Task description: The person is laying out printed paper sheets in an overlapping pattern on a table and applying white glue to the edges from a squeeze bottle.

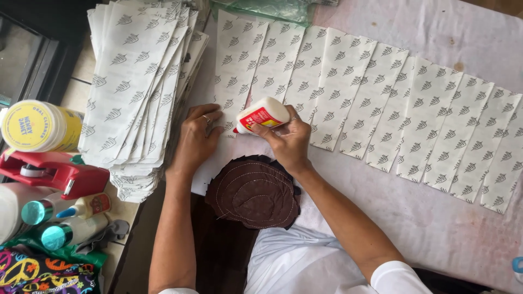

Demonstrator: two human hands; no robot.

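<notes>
Two bare hands at work over a pale plastic-covered table [436,228], seen from above. Nearest the viewer: white sleeves and a dark brown stitched round cloth pad [254,194] at the table edge, between the forearms. Just past it, left hand [195,139] lies flat, palm down, fingers together and pressed onto a white printed paper sheet [235,65], ring on one finger. Right hand [287,141] grips a white glue bottle [263,115] with red and yellow label; fingers curled round its body, thumb on the near side, bottle tipped so the red nozzle end points left and down, at or touching the lower edge of that same sheet, just beside the left fingertips. Exact contact of the tip can't be told.

Near left edge: red tape dispenser [54,173], small glue bottle with blue tip [81,208], teal-capped containers [38,212], yellow-lidded round tub [35,126].

Farther out: row of matching printed sheets [414,114] laid side by side, overlapping, running right across the table. Tall stack of the same sheets [139,92] sits left of the left hand. Green plastic bag [267,10] at the far top edge.
</notes>
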